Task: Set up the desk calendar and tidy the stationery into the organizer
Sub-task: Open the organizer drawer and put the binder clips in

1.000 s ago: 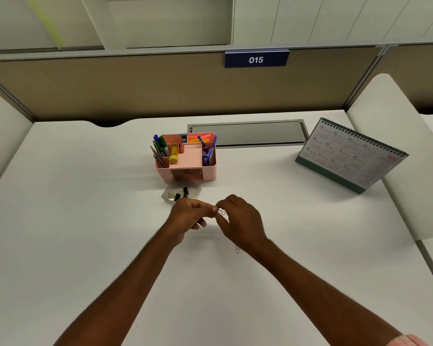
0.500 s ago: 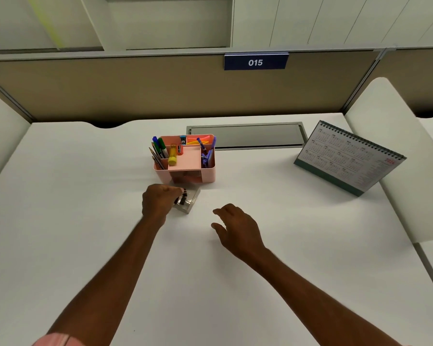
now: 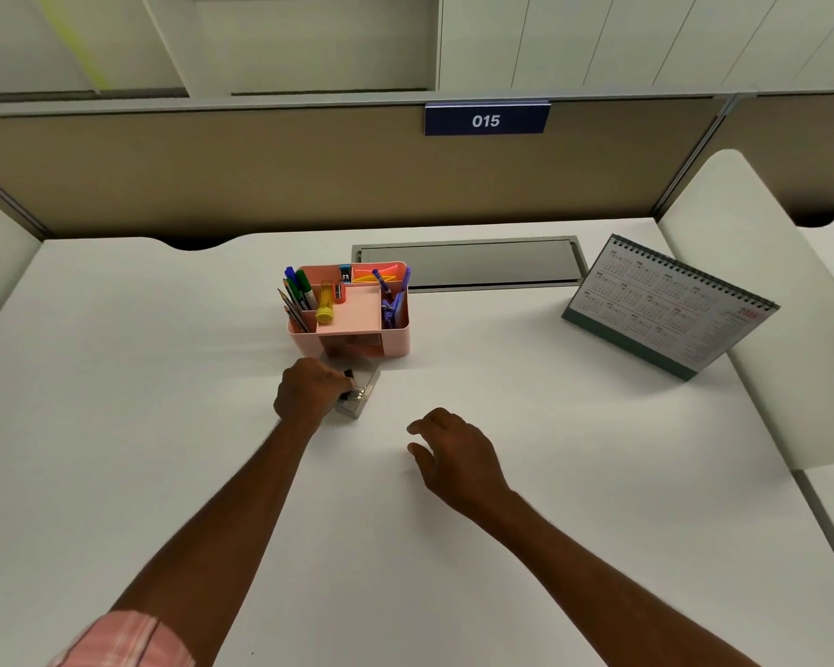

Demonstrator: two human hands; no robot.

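Head view: the left hand (image 3: 309,392) is curled at the small clear box (image 3: 359,397) of clips just before the pink organizer (image 3: 357,310); whether it grips, I can't tell. The right hand (image 3: 456,457) hovers loose, empty. The box looks light, rigid and slick, so pinch its side walls.
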